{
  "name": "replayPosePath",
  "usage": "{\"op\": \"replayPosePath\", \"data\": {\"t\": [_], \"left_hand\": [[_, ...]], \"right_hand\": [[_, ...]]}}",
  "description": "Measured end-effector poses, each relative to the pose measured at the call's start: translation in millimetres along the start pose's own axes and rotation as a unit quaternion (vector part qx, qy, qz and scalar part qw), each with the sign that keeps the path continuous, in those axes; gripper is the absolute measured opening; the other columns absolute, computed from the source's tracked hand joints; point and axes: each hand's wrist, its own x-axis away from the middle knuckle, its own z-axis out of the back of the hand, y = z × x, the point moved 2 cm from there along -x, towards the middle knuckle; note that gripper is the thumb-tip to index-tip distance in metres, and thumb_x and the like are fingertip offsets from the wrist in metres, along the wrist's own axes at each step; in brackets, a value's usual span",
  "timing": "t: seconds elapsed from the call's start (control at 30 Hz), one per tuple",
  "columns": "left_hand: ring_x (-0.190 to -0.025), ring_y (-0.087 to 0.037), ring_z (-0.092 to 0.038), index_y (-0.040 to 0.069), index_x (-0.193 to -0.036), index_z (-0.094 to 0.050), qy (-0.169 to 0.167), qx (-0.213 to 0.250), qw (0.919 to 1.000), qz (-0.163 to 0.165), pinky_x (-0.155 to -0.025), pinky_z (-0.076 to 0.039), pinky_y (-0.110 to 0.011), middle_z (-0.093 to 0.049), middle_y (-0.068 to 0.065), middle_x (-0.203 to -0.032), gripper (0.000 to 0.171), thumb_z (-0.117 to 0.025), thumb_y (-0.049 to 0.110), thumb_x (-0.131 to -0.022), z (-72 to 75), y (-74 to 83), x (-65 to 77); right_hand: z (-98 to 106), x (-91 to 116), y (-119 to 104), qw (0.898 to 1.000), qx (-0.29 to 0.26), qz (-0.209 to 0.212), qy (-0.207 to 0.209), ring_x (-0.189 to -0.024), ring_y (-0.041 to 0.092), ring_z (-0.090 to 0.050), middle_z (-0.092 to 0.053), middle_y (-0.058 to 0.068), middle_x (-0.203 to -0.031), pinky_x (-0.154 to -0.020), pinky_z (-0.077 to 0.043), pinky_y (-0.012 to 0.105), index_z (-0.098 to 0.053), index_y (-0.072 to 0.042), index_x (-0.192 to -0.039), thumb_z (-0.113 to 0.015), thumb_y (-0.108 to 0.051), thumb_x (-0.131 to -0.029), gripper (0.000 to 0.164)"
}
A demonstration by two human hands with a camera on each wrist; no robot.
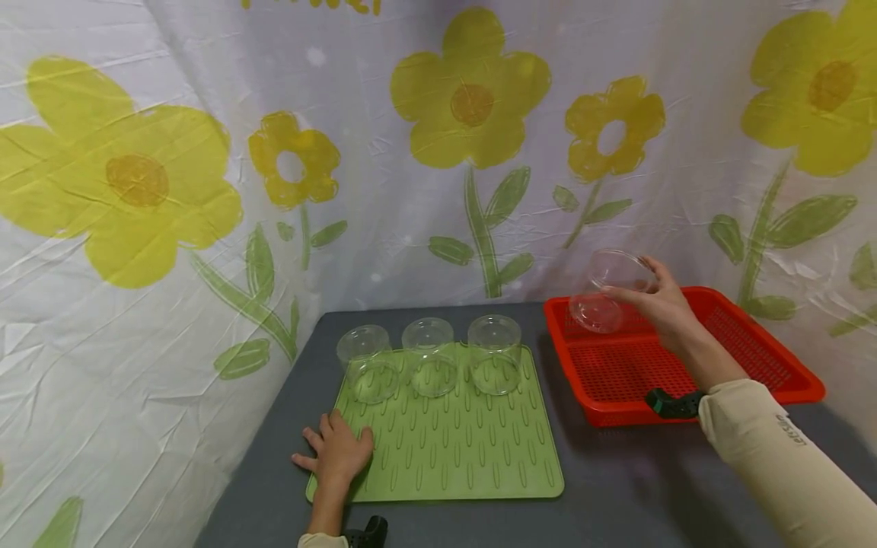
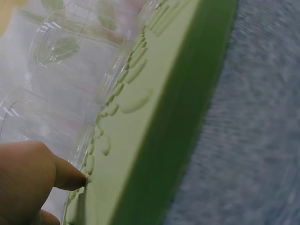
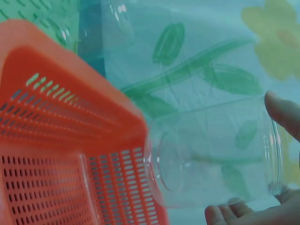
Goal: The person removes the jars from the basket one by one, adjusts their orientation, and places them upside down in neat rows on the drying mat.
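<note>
My right hand point(image 1: 666, 304) grips a clear plastic jar point(image 3: 211, 154) near its ridged rim, thumb on one side and fingers on the other. In the head view the jar hangs tilted above the back left part of a red basket point(image 1: 589, 417). My left hand point(image 1: 340, 455) rests with spread fingers on the left edge of a green mat point(image 1: 452, 457). In the left wrist view its thumb point(image 2: 70, 176) touches the mat. Three similar clear jars stand in a row along the mat's back edge: a left one point(image 1: 368, 365), a middle one point(image 1: 429, 359) and a right one point(image 1: 495, 356).
The perforated basket stands right of the mat on a dark grey table point(image 1: 479, 525). Close behind the table hangs a white curtain point(image 1: 384, 251) printed with yellow flowers, which also runs down the left and right sides.
</note>
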Motion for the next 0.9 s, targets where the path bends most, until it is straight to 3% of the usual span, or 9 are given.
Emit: {"op": "replayPosePath", "data": {"t": [0.2, 0.3, 0.4, 0.57, 0.73, 0.8, 0.9], "left_hand": [[-0.139, -0.06, 0.016, -0.001, -0.153, 0.005, 0.024, 0.041, 0.9988, -0.011, -0.095, 0.021, -0.081, -0.002, -0.033, -0.155, 0.088, -0.049, 0.036, -0.095, 3.0, 2.1, 1.6], [-0.141, -0.057, 0.012, 0.002, -0.154, 0.004, 0.068, 0.062, 0.9953, -0.03, -0.097, 0.017, -0.081, -0.005, -0.031, -0.156, 0.088, -0.052, 0.036, -0.095, 4.2, 5.9, 3.5], [-0.143, -0.055, 0.006, 0.002, -0.153, -0.005, 0.133, 0.079, 0.9861, -0.061, -0.099, 0.01, -0.081, -0.01, -0.03, -0.155, 0.086, -0.056, 0.036, -0.094, 7.7, 13.6, 5.5], [-0.146, -0.05, 0.001, 0.003, -0.15, -0.022, 0.218, 0.113, 0.9604, -0.131, -0.104, 0.004, -0.079, -0.016, -0.026, -0.155, 0.073, -0.058, 0.036, -0.095, 17.2, 33.1, 8.2], [-0.145, -0.045, -0.015, 0.003, -0.139, -0.043, 0.281, 0.151, 0.921, -0.223, -0.11, -0.007, -0.071, -0.032, -0.022, -0.15, 0.054, -0.056, 0.035, -0.097, 28.9, 61.3, 8.9], [-0.143, -0.045, -0.02, 0.003, -0.135, -0.048, 0.296, 0.165, 0.9049, -0.258, -0.11, -0.012, -0.069, -0.037, -0.022, -0.146, 0.05, -0.057, 0.034, -0.097, 31.6, 73.1, 10.1], [-0.142, -0.043, -0.024, 0.005, -0.133, -0.052, 0.284, 0.189, 0.8914, -0.298, -0.11, -0.018, -0.067, -0.041, -0.02, -0.144, 0.046, -0.056, 0.033, -0.097, 34.3, 90.8, 11.7]], "right_hand": [[-9.8, 4.7, -11.5, 0.999, -0.021, 0.007, -0.034, -0.145, 0.043, -0.013, -0.005, 0.022, -0.16, -0.115, -0.02, 0.062, 0.004, -0.035, -0.155, -0.072, -0.04, -0.086, 0.103], [-15.4, 7.0, -16.8, 0.999, -0.022, 0.011, -0.046, -0.147, 0.042, -0.011, -0.004, 0.02, -0.161, -0.116, -0.018, 0.063, 0.003, -0.037, -0.155, -0.072, -0.039, -0.086, 0.103], [-21.1, 8.7, -21.3, 0.998, -0.02, 0.014, -0.054, -0.147, 0.042, -0.012, -0.004, 0.018, -0.162, -0.116, -0.018, 0.063, 0.003, -0.037, -0.155, -0.073, -0.039, -0.085, 0.104], [-29.8, 11.1, -25.0, 0.998, -0.015, 0.018, -0.066, -0.147, 0.04, -0.016, -0.007, 0.017, -0.162, -0.115, -0.02, 0.063, 0.003, -0.036, -0.155, -0.076, -0.038, -0.083, 0.106], [-37.5, 14.8, -30.6, 0.997, -0.014, 0.027, -0.074, -0.139, 0.038, -0.03, -0.014, 0.016, -0.161, -0.114, -0.023, 0.061, 0.0, -0.037, -0.155, -0.077, -0.037, -0.082, 0.106], [-39.3, 16.7, -33.9, 0.996, -0.013, 0.03, -0.079, -0.137, 0.037, -0.032, -0.015, 0.017, -0.161, -0.114, -0.023, 0.06, -0.001, -0.037, -0.155, -0.077, -0.037, -0.082, 0.106], [-41.2, 20.3, -39.6, 0.996, -0.003, 0.036, -0.085, -0.136, 0.037, -0.032, -0.018, 0.017, -0.159, -0.113, -0.025, 0.06, -0.002, -0.038, -0.155, -0.077, -0.038, -0.081, 0.105]]}}
